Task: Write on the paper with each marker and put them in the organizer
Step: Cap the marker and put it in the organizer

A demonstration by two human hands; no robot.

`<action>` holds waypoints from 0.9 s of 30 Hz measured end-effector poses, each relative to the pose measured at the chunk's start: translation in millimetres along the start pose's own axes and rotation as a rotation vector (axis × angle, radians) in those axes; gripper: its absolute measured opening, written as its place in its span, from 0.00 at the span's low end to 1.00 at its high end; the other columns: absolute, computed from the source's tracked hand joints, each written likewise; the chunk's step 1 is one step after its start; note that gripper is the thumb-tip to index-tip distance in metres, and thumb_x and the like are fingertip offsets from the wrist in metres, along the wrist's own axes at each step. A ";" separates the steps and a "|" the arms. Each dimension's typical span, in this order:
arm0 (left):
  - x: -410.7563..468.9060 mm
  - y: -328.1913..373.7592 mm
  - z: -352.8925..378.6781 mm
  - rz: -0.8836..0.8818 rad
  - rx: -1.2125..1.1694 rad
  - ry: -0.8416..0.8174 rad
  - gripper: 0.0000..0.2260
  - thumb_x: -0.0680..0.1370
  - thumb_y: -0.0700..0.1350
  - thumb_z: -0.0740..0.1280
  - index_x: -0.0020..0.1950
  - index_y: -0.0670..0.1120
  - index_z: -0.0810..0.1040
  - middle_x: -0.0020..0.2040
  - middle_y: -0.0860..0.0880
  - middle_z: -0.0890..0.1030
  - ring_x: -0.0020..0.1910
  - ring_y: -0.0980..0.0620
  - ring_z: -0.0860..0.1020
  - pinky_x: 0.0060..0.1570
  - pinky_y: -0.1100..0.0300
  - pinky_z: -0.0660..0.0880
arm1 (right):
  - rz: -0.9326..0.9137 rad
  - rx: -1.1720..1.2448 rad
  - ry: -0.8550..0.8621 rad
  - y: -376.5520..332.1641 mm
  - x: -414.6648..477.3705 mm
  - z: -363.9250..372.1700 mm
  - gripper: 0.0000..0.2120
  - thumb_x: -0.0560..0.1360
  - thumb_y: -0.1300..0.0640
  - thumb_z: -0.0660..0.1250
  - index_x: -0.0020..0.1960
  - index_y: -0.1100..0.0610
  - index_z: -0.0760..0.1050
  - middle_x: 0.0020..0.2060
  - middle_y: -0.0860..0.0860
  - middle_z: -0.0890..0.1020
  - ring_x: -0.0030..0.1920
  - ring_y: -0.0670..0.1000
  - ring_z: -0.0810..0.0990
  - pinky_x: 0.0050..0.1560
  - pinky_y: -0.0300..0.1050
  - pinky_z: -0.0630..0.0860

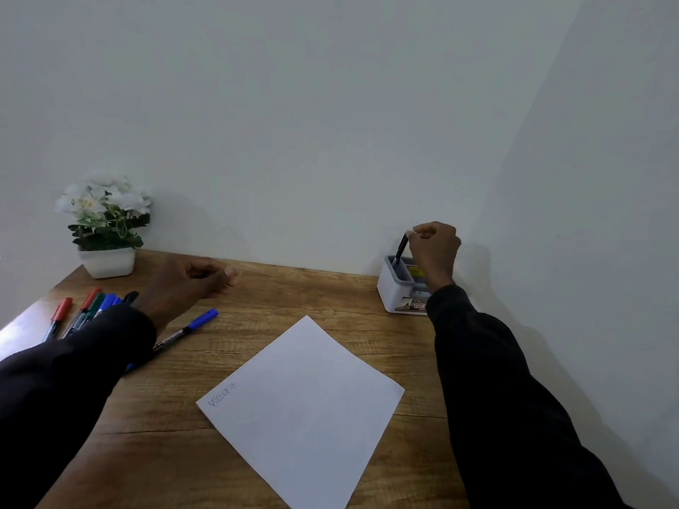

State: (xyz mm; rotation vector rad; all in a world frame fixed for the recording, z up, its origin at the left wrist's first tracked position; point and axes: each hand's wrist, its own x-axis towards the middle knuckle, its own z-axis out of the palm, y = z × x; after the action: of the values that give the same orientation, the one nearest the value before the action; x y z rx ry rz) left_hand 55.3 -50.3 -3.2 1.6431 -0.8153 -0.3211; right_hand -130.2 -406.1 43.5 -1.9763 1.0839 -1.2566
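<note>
My right fingers (422, 235) pinch the tilted black marker (401, 248) in the organizer (391, 293), left hand (183, 284) slack and empty — released crooked, it could snag the rim and topple.

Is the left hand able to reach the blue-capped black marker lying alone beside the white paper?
Probably yes: the left hand holds nothing and is just beyond the blue-capped black marker, with nothing lying between them.

Grainy wooden desk (330, 299), matt paper (305, 405)

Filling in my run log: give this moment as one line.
right hand pinches black marker, tip in organizer | left hand open, holds nothing | paper: one word written
</note>
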 end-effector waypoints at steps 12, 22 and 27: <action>-38.8 -5.8 -47.6 -0.020 0.134 0.104 0.08 0.77 0.46 0.71 0.50 0.42 0.85 0.42 0.45 0.86 0.43 0.53 0.84 0.41 0.68 0.79 | -0.077 0.175 -0.571 -73.5 -152.0 54.3 0.05 0.72 0.63 0.76 0.41 0.55 0.87 0.37 0.47 0.88 0.39 0.42 0.85 0.41 0.33 0.78; -50.5 -29.2 -82.9 -0.065 0.066 0.150 0.10 0.75 0.46 0.74 0.52 0.41 0.84 0.44 0.48 0.86 0.44 0.52 0.85 0.51 0.54 0.82 | -0.479 -0.075 -0.886 -113.4 -243.0 138.6 0.10 0.79 0.61 0.71 0.59 0.58 0.85 0.48 0.45 0.81 0.38 0.37 0.76 0.39 0.24 0.67; -51.0 -35.9 -86.9 -0.062 0.050 0.132 0.11 0.75 0.44 0.74 0.53 0.39 0.84 0.46 0.46 0.86 0.45 0.51 0.85 0.51 0.52 0.82 | -0.576 -0.204 -0.925 -118.1 -259.6 158.7 0.12 0.84 0.54 0.66 0.56 0.59 0.85 0.51 0.53 0.83 0.48 0.48 0.75 0.48 0.42 0.67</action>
State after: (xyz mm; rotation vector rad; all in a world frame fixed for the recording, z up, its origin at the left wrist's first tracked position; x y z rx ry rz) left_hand 84.2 49.9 -26.7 1.7194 -0.6792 -0.2349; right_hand -7.2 -118.3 -49.4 -2.6879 0.1823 -0.3095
